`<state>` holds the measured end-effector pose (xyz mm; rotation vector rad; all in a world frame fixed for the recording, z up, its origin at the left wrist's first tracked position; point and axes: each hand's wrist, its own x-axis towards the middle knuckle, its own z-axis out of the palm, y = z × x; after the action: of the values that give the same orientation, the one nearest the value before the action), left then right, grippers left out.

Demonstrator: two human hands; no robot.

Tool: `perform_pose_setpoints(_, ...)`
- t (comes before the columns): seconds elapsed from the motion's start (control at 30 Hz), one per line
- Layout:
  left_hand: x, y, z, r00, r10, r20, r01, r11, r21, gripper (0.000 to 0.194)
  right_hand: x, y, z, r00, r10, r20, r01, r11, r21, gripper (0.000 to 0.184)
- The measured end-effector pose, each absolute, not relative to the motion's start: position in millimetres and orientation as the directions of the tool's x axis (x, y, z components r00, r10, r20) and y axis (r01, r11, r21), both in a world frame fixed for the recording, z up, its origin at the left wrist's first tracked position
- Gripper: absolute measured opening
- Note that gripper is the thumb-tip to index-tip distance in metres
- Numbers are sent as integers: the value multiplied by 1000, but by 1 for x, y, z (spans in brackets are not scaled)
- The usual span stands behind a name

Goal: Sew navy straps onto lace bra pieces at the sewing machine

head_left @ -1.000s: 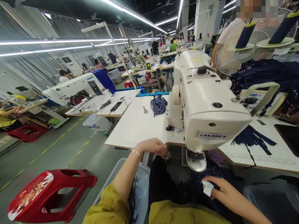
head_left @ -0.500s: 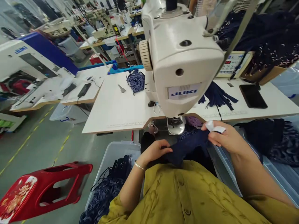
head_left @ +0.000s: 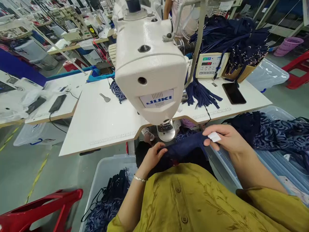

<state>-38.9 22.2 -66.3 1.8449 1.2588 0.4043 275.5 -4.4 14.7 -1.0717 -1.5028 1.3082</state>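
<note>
A dark navy garment piece (head_left: 184,145) is stretched across my lap, below the needle end of a white JUKI sewing machine (head_left: 151,71). My left hand (head_left: 154,156) pinches its left end between thumb and fingers. Its right end is gripped by my right hand (head_left: 220,138), where a small white label (head_left: 214,137) shows at the thumb. The machine's metal foot plate (head_left: 166,131) hangs a little above the fabric, apart from it. Part of the garment below my hands is hidden in shadow against my dark trousers.
Left of me, a clear bin (head_left: 106,161) holds patterned navy garments; another bin (head_left: 270,109) with garments stands at right. On the white table (head_left: 101,119) lie navy straps (head_left: 202,95), a phone (head_left: 234,93) and a control box (head_left: 211,66). A red stool (head_left: 48,206) stands lower left.
My left hand has come from the table edge to the garment's left end. My right hand has risen, bringing the garment up taut between both hands. The view has turned down and to the right.
</note>
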Motion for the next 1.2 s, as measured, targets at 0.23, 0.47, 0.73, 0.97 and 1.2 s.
perform_pose_setpoints(0.23,-20,31,-81,377,920,-104,578,-146,803,46,270,-2,13,-303,878,371,631,477,-612,29)
perform_pose_setpoints(0.47,-15,51,-74,389,920,52,545,-275,792,41,283,-1,18,-252,865,433,665,480,-572,21)
perform_pose_setpoints(0.73,16,14,-92,437,897,69,439,-280,854,48,243,-13,4,-9,1000,-26,-188,-27,-982,20)
perform_pose_setpoints(0.97,47,-11,-91,547,837,6,331,-224,917,65,213,-29,5,-321,940,113,-15,114,-993,44)
perform_pose_setpoints(1.2,6,8,-63,493,866,-80,480,-195,855,34,270,-8,-11,91,925,369,606,242,-757,28)
